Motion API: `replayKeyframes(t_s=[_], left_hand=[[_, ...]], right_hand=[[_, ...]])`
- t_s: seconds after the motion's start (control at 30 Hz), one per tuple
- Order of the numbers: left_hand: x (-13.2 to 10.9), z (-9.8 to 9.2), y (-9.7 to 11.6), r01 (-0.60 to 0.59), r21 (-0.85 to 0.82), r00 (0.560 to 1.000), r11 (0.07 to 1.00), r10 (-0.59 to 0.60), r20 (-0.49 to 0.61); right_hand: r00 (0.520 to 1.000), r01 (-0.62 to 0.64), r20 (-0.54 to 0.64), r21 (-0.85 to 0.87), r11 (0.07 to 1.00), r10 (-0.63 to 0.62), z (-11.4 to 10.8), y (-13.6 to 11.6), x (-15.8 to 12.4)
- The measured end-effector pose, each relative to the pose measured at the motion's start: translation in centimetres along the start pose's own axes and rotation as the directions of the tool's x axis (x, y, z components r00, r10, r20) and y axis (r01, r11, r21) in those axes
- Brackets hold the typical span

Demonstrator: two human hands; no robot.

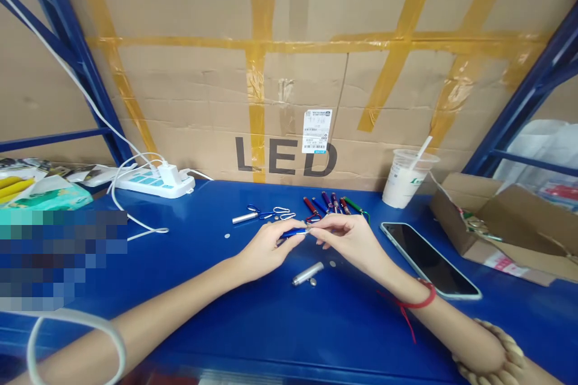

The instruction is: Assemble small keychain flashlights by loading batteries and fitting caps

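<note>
My left hand (273,246) is closed round a small blue metal tube (294,232) that looks like a keychain flashlight. At the tube's right end, the fingers of my right hand (347,237) pinch something small and silvery, too small to name. Below the hands lie a silver tube (307,274), a button battery (313,282) beside it and a flat round disc (333,264). Behind them rest several coloured tubes, among them a red one (309,205) and a green one (354,206). A silver tube (244,218) and metal clips (282,212) lie behind my left hand.
A phone (428,258) lies right of my right arm, near a drink cup (406,180) and an open cardboard box (501,228). At back left sits a white power strip (153,183) with trailing cables. A large cardboard sheet (194,102) stands behind the blue table (280,325).
</note>
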State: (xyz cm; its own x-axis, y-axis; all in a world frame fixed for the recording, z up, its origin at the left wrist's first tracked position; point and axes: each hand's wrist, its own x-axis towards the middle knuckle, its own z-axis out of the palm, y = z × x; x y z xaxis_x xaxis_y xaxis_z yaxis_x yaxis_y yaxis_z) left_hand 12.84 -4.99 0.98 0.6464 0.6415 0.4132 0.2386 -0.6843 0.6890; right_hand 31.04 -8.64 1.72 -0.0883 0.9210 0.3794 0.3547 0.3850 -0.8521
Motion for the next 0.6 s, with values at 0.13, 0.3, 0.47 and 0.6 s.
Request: replayKeyframes(t_s=[0.13,0.3,0.47,0.6], left_hand=[[0.1,0.1,-0.5,-0.027,0.031,0.999,0.999,0.028,-0.019],[0.1,0.1,-0.9,-0.026,0.101,0.998,0.995,0.032,-0.055],[-0.1,-0.4,-1.6,-0.071,0.234,0.988,0.97,0.1,-0.118],[-0.1,-1.0,-2.4,-0.117,0.338,0.981,0.934,0.162,-0.107]], right_hand=[[1.0,-0.025,0.007,-0.103,0.994,0.026,-0.2,0.0,0.3],[0.999,-0.031,0.01,-0.173,0.984,0.033,0.5,0.3,1.0],[0.988,-0.142,0.054,-0.104,0.984,0.148,1.8,0.7,2.1],[0.961,-0.251,0.123,0.008,0.968,0.248,2.4,1.4,2.8]])
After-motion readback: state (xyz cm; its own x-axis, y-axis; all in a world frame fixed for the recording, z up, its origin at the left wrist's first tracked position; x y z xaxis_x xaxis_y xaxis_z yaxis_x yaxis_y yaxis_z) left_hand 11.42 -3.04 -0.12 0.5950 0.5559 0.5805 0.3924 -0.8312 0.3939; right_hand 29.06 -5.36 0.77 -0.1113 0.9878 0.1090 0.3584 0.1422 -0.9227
